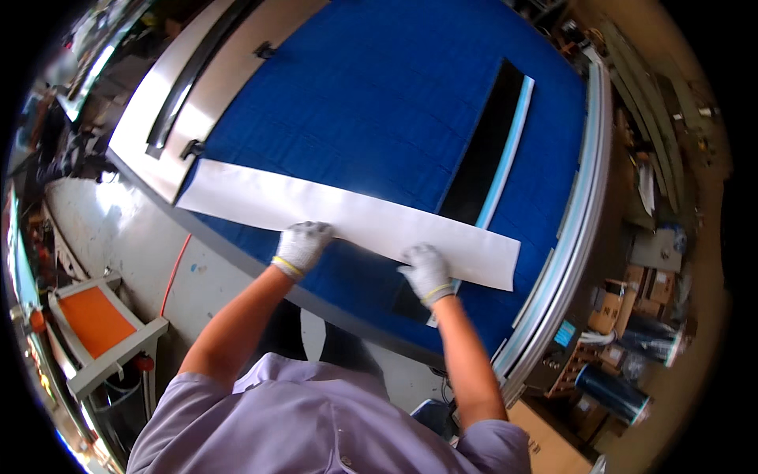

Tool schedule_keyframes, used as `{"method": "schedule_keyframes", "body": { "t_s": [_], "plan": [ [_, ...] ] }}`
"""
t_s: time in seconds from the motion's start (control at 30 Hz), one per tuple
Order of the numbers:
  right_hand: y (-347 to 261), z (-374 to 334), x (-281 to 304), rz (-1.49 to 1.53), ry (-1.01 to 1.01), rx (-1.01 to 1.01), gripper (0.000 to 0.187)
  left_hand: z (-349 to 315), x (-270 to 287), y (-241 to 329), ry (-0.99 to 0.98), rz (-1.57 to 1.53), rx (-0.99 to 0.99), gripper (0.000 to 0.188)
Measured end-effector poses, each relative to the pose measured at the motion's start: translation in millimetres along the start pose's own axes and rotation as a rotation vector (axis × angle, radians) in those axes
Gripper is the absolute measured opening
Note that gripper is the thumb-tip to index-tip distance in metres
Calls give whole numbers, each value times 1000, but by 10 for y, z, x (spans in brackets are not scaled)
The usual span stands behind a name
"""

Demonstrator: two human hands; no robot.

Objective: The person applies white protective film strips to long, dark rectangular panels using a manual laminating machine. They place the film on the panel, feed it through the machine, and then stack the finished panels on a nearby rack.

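A long white strip of sheet material (355,217) lies across the near part of a blue-covered table (371,95), slanting down to the right. My left hand (303,246), in a light grey knitted glove, has its fingers bent over the strip's near edge, around its middle. Further right, my gloved right hand (427,270) grips the same edge, its thumb toward the left. Beneath the white strip passes a black panel (483,146) with a light blue strip (508,150) along its right side; their crossing part is hidden. The undersides of my fingers are out of sight.
A metal rail (580,213) bounds the table's right side. Black clips (192,148) sit at the left, beside a pale board bearing a dark strip (185,87). An orange-topped stand (99,324) is at lower left. Boxes and dark rolls (612,393) lie on the right.
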State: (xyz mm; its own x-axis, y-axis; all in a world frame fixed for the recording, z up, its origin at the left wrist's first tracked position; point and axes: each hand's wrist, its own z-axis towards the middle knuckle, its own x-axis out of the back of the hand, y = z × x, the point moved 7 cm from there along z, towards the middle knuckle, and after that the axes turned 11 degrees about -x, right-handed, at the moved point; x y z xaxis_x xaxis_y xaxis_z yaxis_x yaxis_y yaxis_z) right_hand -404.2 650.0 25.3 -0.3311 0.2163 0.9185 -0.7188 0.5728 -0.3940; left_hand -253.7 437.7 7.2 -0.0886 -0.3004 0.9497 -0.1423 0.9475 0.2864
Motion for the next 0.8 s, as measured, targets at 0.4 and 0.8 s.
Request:
{"method": "schedule_keyframes", "body": {
  "t_s": [0.4,0.8],
  "plan": [
    [-696,490,-438,191,-147,-344,10,-1296,612,-2139,125,155,75,26],
    [-391,688,-688,367,-475,-483,27,-598,826,-1467,-80,174,-37,50]
  ]
}}
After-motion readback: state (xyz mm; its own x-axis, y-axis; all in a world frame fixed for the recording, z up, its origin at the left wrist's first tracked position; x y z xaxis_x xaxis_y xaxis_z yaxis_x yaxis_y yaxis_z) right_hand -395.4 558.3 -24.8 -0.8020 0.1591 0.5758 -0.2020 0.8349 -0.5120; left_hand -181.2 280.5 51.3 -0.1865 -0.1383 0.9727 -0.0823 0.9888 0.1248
